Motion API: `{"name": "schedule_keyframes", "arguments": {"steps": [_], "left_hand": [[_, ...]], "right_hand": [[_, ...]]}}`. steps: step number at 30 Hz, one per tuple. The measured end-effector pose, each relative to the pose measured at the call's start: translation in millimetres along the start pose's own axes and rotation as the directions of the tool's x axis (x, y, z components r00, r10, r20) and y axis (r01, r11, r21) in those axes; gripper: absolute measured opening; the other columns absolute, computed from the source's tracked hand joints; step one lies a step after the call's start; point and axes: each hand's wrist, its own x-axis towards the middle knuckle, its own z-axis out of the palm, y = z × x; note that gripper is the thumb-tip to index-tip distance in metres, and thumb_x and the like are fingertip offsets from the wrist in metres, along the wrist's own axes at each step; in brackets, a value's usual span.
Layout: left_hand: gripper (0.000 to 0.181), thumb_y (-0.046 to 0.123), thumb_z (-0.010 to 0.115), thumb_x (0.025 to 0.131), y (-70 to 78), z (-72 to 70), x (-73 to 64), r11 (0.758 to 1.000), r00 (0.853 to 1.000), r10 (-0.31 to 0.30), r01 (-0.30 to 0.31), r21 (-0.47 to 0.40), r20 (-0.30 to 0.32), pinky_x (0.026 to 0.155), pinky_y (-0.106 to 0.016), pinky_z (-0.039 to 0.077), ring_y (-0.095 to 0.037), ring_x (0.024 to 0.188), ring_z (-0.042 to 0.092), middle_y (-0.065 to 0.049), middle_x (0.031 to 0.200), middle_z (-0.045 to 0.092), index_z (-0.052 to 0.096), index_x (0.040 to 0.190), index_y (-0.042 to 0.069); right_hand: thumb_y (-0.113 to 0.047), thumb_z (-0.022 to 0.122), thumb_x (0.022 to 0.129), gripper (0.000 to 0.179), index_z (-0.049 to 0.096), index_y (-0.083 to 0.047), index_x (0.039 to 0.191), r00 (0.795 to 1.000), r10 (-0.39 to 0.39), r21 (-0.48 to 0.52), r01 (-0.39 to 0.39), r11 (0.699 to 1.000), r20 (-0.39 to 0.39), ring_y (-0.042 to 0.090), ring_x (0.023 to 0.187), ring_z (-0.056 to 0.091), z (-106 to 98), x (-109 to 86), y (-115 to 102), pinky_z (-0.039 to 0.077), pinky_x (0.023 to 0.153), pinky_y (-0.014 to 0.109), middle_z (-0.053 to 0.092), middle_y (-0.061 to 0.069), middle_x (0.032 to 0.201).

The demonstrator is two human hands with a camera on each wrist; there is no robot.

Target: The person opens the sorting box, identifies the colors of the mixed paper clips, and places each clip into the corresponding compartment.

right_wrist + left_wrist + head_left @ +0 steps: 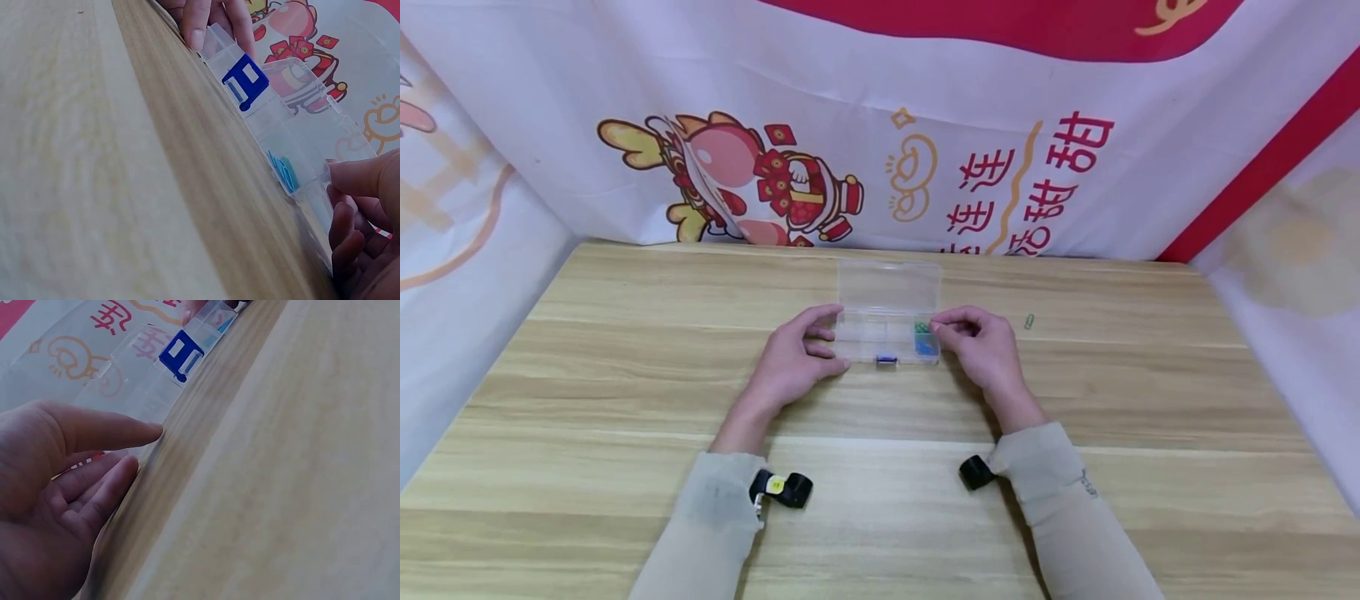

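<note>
A clear plastic compartment box point(865, 350) lies on the table with its lid point(889, 286) raised at the back. My left hand point(792, 354) holds the box's left end, thumb at the front corner and index finger toward the back. My right hand point(981, 337) is at the right end, thumb and index fingertips close together at the compartment of green paper clips point(922, 327). Blue paper clips point(282, 170) lie in the compartment in front. I cannot tell whether the right fingertips pinch a clip. A blue latch point(245, 81) sits on the box's front edge.
One green paper clip point(1029, 321) lies on the wooden table point(880, 517), right of the right hand. A printed cloth point(865, 75) hangs along the table's back edge, with more cloth at both sides. Black wrist cameras point(976, 472) stick out from the sleeves.
</note>
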Motion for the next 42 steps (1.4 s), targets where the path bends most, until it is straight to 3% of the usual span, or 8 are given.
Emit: {"name": "schedule_keyframes", "arguments": {"steps": [12,19,22,27,31,34,38,42], "left_hand": [[0.077,-0.005,0.087,0.085,-0.6,0.3,-0.4,0.999,1.000,0.000,0.000,-0.032,-0.005,0.092,-0.034,0.066,-0.030,0.111,0.072,-0.014,0.141,0.064,0.059,0.153,0.018],[0.077,-0.005,0.087,0.085,-2.6,0.5,0.4,0.999,1.000,0.000,0.000,-0.039,-0.007,0.091,-0.032,0.065,-0.029,0.111,0.071,-0.012,0.142,0.064,0.059,0.153,0.020],[0.077,-0.005,0.086,0.085,-3.2,0.4,0.1,0.999,1.000,0.004,-0.005,-0.046,-0.006,0.093,-0.034,0.064,-0.029,0.111,0.071,-0.013,0.142,0.064,0.059,0.153,0.019],[0.077,-0.004,0.087,0.085,-2.7,0.8,0.1,0.999,1.000,-0.007,0.007,-0.043,-0.007,0.094,-0.037,0.065,-0.028,0.111,0.071,-0.010,0.141,0.064,0.059,0.152,0.022],[0.078,-0.004,0.087,0.085,-2.2,1.2,-0.6,0.999,1.000,-0.012,0.012,-0.037,-0.006,0.095,-0.037,0.064,-0.028,0.111,0.071,-0.010,0.141,0.064,0.059,0.153,0.022],[0.078,-0.003,0.087,0.085,-2.9,1.4,-1.4,0.999,1.000,-0.017,0.017,-0.035,-0.004,0.095,-0.038,0.064,-0.028,0.112,0.070,-0.010,0.142,0.064,0.059,0.153,0.023],[0.078,-0.004,0.086,0.085,-4.4,1.7,-0.4,0.999,1.000,-0.012,0.012,-0.041,0.000,0.096,-0.038,0.064,-0.029,0.113,0.070,-0.009,0.143,0.064,0.058,0.153,0.022],[0.078,-0.003,0.086,0.085,-5.3,1.6,1.2,0.999,1.000,0.000,0.001,-0.038,0.002,0.096,-0.038,0.064,-0.029,0.113,0.071,-0.009,0.143,0.064,0.058,0.153,0.022]], "right_hand": [[-0.024,0.079,0.099,0.017,0.080,-0.014,0.112,1.000,-0.001,0.021,0.001,1.000,0.008,0.020,0.101,0.061,-1,-2.1,-1,0.053,0.086,0.030,0.074,0.005,0.112],[-0.026,0.082,0.096,0.022,0.080,-0.016,0.116,0.998,0.031,0.167,-0.023,0.986,-0.048,0.013,0.089,0.062,-29,6.1,5,0.057,0.073,0.023,0.073,-0.005,0.107],[-0.024,0.085,0.095,0.019,0.081,-0.018,0.112,0.990,0.079,0.285,-0.042,0.957,-0.118,0.009,0.077,0.061,-52,10.6,12,0.053,0.063,0.020,0.073,-0.009,0.094],[-0.019,0.088,0.092,0.017,0.083,-0.015,0.108,0.962,0.179,0.485,-0.058,0.872,-0.207,0.008,0.070,0.059,-89,13.6,24,0.051,0.056,0.017,0.073,-0.009,0.086],[-0.020,0.089,0.090,0.024,0.084,-0.012,0.112,0.943,0.230,0.534,-0.070,0.843,-0.240,0.009,0.068,0.059,-104,15.8,32,0.052,0.056,0.019,0.076,-0.009,0.087],[-0.024,0.088,0.092,0.027,0.083,-0.013,0.116,0.934,0.241,0.452,-0.101,0.886,-0.264,0.008,0.081,0.059,-105,16.8,35,0.052,0.064,0.020,0.075,-0.012,0.094],[-0.036,0.082,0.096,0.032,0.081,-0.017,0.122,0.931,0.191,0.150,-0.150,0.977,-0.310,0.009,0.101,0.059,-101,15.8,36,0.052,0.077,0.022,0.073,-0.011,0.106],[-0.047,0.079,0.096,0.041,0.081,-0.015,0.122,0.944,0.090,-0.165,-0.148,0.975,-0.316,0.015,0.100,0.062,-94,14.6,36,0.051,0.079,0.024,0.074,0.001,0.111]]}}
